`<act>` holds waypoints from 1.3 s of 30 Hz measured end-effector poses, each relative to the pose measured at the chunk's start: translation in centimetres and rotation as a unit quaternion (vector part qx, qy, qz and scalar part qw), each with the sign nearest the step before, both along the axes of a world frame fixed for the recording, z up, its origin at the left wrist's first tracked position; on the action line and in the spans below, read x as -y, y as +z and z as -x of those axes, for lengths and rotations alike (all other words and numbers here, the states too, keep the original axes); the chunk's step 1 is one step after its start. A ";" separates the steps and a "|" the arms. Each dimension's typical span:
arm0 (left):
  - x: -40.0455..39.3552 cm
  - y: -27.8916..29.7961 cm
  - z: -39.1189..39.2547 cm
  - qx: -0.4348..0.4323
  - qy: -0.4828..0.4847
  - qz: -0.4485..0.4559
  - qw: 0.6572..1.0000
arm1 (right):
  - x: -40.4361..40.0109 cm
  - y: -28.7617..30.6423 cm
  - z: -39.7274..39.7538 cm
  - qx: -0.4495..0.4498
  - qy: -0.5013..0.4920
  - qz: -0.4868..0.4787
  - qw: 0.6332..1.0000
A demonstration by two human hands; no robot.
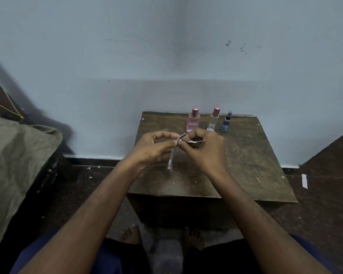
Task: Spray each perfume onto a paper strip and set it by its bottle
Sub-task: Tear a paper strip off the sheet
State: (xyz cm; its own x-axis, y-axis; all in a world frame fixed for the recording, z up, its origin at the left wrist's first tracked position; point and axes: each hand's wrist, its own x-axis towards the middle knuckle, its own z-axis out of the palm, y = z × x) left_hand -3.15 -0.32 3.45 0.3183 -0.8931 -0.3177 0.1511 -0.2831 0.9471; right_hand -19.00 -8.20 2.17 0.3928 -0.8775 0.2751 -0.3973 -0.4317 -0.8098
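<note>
while no bottle label is readable, both hands, left and right, pinch paper strips.

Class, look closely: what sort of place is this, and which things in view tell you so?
Probably a plain room in a home: a worn wooden table against a bare painted wall, a cloth-draped piece of furniture, and a dark floor.

Three small bottles stand upright in a row at the back of the desk — a pink one, a clear one and a blue one. A thin white paper strip hangs bent — pinched above the desk.
</note>
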 end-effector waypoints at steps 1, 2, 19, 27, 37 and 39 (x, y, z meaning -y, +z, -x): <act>-0.1 0.1 -0.1 0.001 0.011 -0.003 1.000 | 0.0 -0.1 0.0 0.001 -0.001 -0.005 1.000; -0.1 0.2 -0.2 0.005 0.021 -0.005 1.000 | 0.1 -0.1 0.1 0.001 -0.002 -0.009 1.000; 0.5 -3.5 -2.0 0.371 0.014 -0.074 0.925 | 0.4 0.0 -0.3 -0.080 -0.007 0.037 0.996; 0.0 -3.7 -2.1 0.529 -0.006 -0.098 0.843 | 0.4 0.3 -0.1 -0.056 0.012 0.033 0.998; 0.6 0.3 1.2 0.167 -0.057 0.010 0.984 | 1.2 0.9 0.8 -0.018 -0.004 0.035 0.999; 0.5 0.1 1.6 0.167 -0.043 0.013 0.985 | 1.4 1.0 1.1 0.003 -0.011 0.025 1.000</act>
State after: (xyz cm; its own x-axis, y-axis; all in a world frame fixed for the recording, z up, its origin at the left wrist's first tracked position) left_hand -4.74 -0.82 3.52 0.3235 -0.9282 -0.1840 -0.1940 -0.2554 0.9472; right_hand -20.05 -9.60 3.14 0.3709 -0.8715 0.3208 -0.4029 -0.4623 -0.7899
